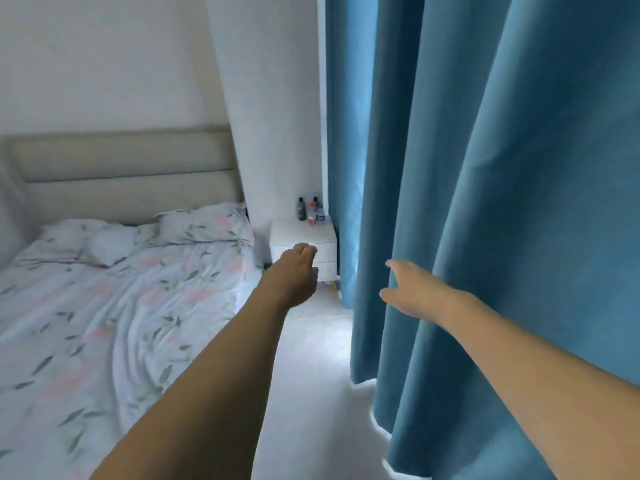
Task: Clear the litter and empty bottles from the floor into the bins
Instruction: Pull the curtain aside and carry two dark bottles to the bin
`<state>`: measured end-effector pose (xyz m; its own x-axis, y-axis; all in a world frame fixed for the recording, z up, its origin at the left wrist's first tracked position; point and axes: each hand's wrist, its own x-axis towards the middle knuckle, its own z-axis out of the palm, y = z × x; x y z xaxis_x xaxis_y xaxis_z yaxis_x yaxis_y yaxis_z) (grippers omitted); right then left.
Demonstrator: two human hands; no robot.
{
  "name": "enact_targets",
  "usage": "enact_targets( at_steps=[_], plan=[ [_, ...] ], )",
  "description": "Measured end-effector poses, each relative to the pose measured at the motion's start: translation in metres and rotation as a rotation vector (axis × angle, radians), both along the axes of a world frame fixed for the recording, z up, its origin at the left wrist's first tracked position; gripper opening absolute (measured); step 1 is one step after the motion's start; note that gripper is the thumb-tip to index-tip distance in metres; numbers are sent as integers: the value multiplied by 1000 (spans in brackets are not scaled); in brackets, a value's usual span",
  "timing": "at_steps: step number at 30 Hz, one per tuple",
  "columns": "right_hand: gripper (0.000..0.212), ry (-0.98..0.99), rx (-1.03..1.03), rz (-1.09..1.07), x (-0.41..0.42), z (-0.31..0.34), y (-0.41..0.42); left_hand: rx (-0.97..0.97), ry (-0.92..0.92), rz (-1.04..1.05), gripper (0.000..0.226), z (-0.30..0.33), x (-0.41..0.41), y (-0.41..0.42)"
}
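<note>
Single head-worn view, forward and slightly down; bed (114,306) left, curtain (502,202) close at right

Left hand: the left hand (294,271) reaches forward, fingers curled, holding nothing.
Right hand: the right hand (412,289) is spread loosely against the heavy blue fabric curtain (502,202).
Nightstand: a small white two-drawer nightstand (325,237) carries several small bottles (311,210).
Bed: a bed with floral white bedding (121,306) lies left.
Floor: pale floor (311,375) runs between bed and curtain.
</note>
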<state>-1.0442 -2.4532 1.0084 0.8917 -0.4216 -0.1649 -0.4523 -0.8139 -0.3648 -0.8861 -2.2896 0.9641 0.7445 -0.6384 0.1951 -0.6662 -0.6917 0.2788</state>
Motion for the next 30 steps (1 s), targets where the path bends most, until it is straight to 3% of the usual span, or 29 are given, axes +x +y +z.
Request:
enact_targets(
  at_steps=[4, 8, 18, 30],
  plan=[
    [54, -99, -37, 163, 28, 2, 40, 5, -2, 153, 44, 6, -1, 55],
    [63, -77, 21, 241, 41, -6, 54, 46, -2, 177, 45, 3, 0, 80],
    [60, -22, 65, 184, 80, -18, 32, 80, 66, 170, 49, -7, 41, 76],
    [48, -135, 108, 197, 169, 0, 2, 98, 26, 161, 49, 18, 138, 41]
  ],
)
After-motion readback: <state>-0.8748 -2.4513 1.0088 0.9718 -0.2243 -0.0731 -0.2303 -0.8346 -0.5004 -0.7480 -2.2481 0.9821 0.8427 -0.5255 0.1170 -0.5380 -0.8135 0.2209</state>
